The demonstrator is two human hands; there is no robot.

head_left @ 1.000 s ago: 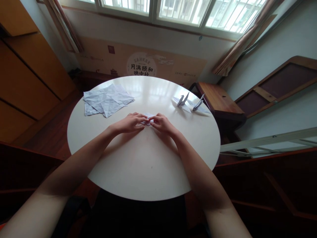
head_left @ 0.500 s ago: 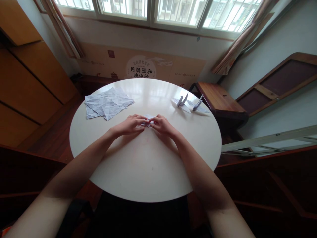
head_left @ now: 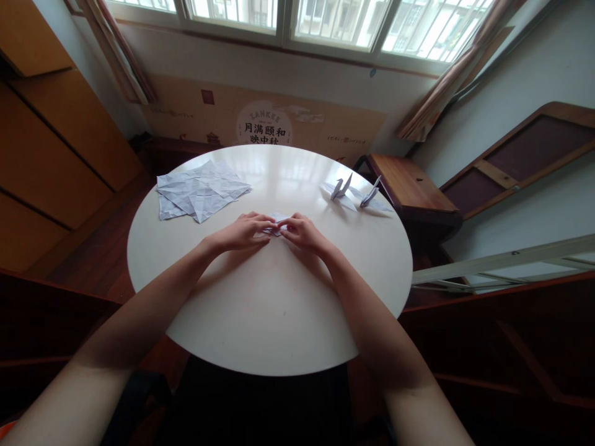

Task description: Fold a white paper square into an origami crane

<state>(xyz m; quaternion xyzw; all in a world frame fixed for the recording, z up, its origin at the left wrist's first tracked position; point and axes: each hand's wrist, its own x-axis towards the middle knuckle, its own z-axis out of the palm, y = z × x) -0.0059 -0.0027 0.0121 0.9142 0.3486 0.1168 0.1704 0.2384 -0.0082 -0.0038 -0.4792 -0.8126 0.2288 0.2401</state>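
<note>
A small piece of folded paper (head_left: pixel 277 218) lies at the middle of the white round table (head_left: pixel 260 310), mostly covered by my fingers. My left hand (head_left: pixel 248 230) grips its left side, thumb toward me and fingers bent over the top. From the right, my right hand (head_left: pixel 300 232) pinches the same paper, its fingertips almost meeting those of the left. The exact folds are hidden under the fingers. Beyond my right hand stand two folded paper cranes, one crane (head_left: pixel 341 188) nearer the middle and another crane (head_left: pixel 370 197) by the right edge.
Several creased paper sheets (head_left: pixel 202 189) lie overlapped at the table's left rear. A wooden side table (head_left: pixel 413 179) stands beyond the right rim. Behind are a printed panel (head_left: pixel 311 127) and barred windows (head_left: pixel 334 25); an orange cabinet (head_left: pixel 56 130) is at left.
The view shifts slightly with my head. Both hands keep hold of the folded paper in the same place, with hardly any visible finger movement. Cranes and sheets stay put.
</note>
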